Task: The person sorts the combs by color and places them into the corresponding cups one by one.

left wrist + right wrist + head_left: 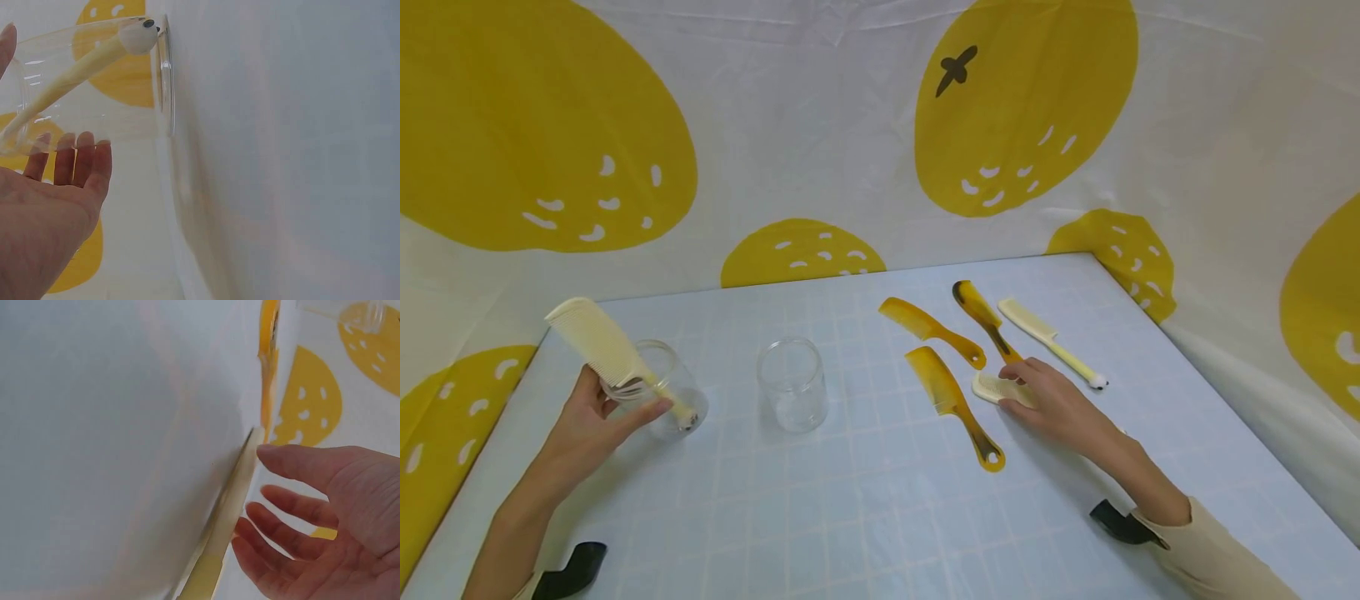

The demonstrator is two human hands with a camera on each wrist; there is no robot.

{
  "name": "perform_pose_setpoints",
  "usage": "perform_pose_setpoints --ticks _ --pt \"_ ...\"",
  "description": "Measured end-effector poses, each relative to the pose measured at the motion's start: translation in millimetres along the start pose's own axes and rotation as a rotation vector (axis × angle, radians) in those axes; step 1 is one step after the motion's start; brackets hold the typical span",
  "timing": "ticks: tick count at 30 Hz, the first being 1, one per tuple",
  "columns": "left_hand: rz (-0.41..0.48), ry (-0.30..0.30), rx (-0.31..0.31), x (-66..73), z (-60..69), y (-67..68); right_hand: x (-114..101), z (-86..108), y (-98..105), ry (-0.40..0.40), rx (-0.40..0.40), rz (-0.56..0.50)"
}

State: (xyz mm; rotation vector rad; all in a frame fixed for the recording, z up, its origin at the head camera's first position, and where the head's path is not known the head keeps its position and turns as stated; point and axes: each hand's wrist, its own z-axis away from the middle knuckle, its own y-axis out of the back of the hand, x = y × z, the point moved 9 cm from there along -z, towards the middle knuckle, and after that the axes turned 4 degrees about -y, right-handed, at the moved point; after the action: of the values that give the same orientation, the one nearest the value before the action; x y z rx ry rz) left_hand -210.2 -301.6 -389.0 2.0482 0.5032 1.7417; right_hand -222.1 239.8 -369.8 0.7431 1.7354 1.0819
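Observation:
My left hand [587,425] holds the left clear glass cup [688,379] around its side, thumb towards me. A cream comb [598,337] stands tilted in that cup, teeth part up. Its pale yellow handle [75,75] ends in a white animal head with dark eyes, down by the cup's base. Over a second cream comb [992,387] lying on the table is my right hand [1060,408]. The right thumb and fingers [256,547] are loosely bent at this comb and seem to touch its edge. The hand covers part of it in the head view.
Another clear glass cup [792,387] stands mid-table. Three amber combs, one upper left [932,329], one dark-tipped [981,312] and one nearer me [955,400], lie left of and beyond my right hand. Further right lies a cream comb [1037,325] with an animal-head handle. Patterned cloth hangs behind.

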Motion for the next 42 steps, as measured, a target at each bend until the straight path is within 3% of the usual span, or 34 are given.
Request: perform_pose_setpoints --ticks 14,29,42 --pt "0.019 0.021 0.001 -2.1 0.5 1.0 9 10.6 2 0.025 -0.008 0.077" --pt "0.001 0.024 -0.005 -1.8 1.2 -0.1 12 12.0 0 -0.010 -0.040 0.111" --pt "0.021 0.030 -0.018 -1.5 0.3 -1.0 6 10.9 15 0.014 0.073 0.091"
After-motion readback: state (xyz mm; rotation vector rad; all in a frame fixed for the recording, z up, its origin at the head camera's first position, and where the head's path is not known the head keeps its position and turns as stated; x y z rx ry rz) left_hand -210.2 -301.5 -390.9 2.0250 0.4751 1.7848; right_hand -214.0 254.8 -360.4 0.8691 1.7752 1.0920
